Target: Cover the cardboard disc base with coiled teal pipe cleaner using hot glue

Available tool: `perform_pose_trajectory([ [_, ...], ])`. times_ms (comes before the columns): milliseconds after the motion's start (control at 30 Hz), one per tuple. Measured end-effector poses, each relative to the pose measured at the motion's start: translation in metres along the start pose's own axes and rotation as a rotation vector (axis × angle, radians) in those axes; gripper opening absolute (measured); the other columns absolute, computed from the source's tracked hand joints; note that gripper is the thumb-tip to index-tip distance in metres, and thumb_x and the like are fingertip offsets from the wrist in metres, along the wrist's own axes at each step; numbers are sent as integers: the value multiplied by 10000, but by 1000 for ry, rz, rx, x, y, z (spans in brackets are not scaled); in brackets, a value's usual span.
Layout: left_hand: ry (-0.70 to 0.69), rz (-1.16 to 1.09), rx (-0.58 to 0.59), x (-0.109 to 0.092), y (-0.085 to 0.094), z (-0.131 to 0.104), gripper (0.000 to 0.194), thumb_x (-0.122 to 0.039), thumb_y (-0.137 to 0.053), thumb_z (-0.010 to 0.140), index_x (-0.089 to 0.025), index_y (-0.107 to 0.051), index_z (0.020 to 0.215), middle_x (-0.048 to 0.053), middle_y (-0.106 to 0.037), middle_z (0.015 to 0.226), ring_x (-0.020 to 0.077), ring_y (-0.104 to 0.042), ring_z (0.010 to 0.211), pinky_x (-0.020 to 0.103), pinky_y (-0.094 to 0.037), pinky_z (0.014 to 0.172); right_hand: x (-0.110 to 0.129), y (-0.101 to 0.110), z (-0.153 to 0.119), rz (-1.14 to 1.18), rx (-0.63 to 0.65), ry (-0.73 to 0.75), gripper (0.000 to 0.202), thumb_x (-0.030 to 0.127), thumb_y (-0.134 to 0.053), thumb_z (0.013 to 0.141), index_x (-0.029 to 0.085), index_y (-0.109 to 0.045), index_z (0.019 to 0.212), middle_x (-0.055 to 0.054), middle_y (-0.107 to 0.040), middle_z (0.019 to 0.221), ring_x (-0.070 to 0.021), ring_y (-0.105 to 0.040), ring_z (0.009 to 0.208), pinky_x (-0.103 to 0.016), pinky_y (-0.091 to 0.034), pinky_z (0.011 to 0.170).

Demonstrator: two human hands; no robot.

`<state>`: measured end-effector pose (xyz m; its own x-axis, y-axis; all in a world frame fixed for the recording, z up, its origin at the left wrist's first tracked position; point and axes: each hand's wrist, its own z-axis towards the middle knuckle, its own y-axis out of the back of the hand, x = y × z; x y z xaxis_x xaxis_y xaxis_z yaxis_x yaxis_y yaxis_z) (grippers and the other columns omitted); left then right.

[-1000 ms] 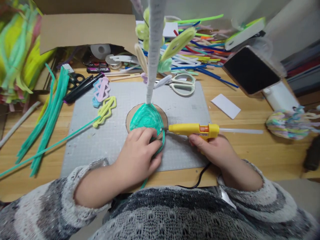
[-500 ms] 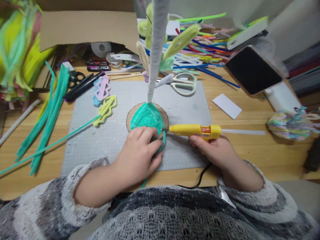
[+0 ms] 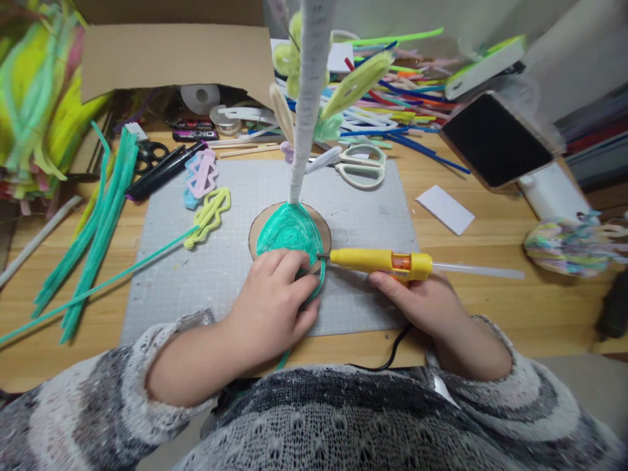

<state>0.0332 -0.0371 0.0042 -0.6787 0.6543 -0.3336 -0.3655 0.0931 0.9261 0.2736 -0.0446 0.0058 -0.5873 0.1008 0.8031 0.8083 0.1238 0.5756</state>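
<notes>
My right hand (image 3: 424, 301) is closed around the grip of a yellow hot glue gun (image 3: 360, 260), with a clear glue stick (image 3: 481, 269) sticking out behind. Its metal nozzle touches or nearly touches the right edge of a coiled green pipe cleaner (image 3: 289, 229) on a round base (image 3: 256, 226), perhaps wood or card. My left hand (image 3: 275, 307) is curled over the front of the base, pinching the green strand at the coil's edge; the fingertips are partly hidden. A white wrapped stem (image 3: 305, 98) rises from the base, with a yellow leaf shape (image 3: 356, 85) beside it.
Underneath lies a grey cutting mat (image 3: 373, 203). White-handled scissors (image 3: 363, 167), zigzag pipe-cleaner pieces (image 3: 210, 216) and a green bundle (image 3: 98, 229) surround the base. A phone (image 3: 498, 137) and white card (image 3: 445, 209) are at right; a black cable (image 3: 396, 347) runs near the front edge.
The glue gun's rear has dipped slightly and the gun has shifted a little left, its nozzle staying by the coil's right edge. My left hand has hardly moved.
</notes>
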Motion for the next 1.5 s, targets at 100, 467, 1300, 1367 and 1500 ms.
perform_pose_trajectory([
  [100, 5, 0, 4, 0, 0, 0, 170, -290, -553, 888, -181, -675, 933, 106, -598, 1092, 270, -512, 990, 437, -437, 849, 0, 0, -1, -47, 2, 62, 276, 546, -611, 806, 303, -736, 840, -31, -741, 811, -260, -692, 788, -437, -580, 730],
  [467, 5, -7, 2, 1, -2, -1, 184, -299, -553, 887, -177, -679, 941, 112, -597, 1101, 278, -513, 996, 446, -446, 846, 0, -2, -7, -210, 26, 234, 321, 468, -564, 887, 248, -526, 657, 2, -543, 629, -162, -517, 593, -313, -405, 553],
  [1300, -14, -9, -24, 1, -1, -2, 154, -274, -570, 885, -172, -654, 808, 110, -613, 1074, 280, -531, 986, 449, -467, 824, -7, 1, -7, 18, -20, 73, 290, 530, -644, 801, 257, -622, 706, -20, -615, 665, -178, -551, 577, -337, -456, 535],
  [1367, -18, -13, -43, 1, -1, -2, 156, -272, -570, 884, -168, -650, 800, 111, -613, 1073, 276, -531, 977, 440, -462, 820, -10, 7, -4, 223, -77, -23, 305, 551, -625, 808, 250, -655, 767, -28, -645, 703, -157, -538, 542, -320, -456, 494],
  [1500, -40, -53, -81, 0, -1, -2, 157, -260, -563, 885, -152, -637, 798, 98, -626, 997, 254, -536, 919, 414, -450, 791, -18, 23, 11, 553, -42, -183, 328, 541, -613, 811, 217, -661, 819, -28, -643, 697, -131, -555, 534, -278, -469, 469],
])
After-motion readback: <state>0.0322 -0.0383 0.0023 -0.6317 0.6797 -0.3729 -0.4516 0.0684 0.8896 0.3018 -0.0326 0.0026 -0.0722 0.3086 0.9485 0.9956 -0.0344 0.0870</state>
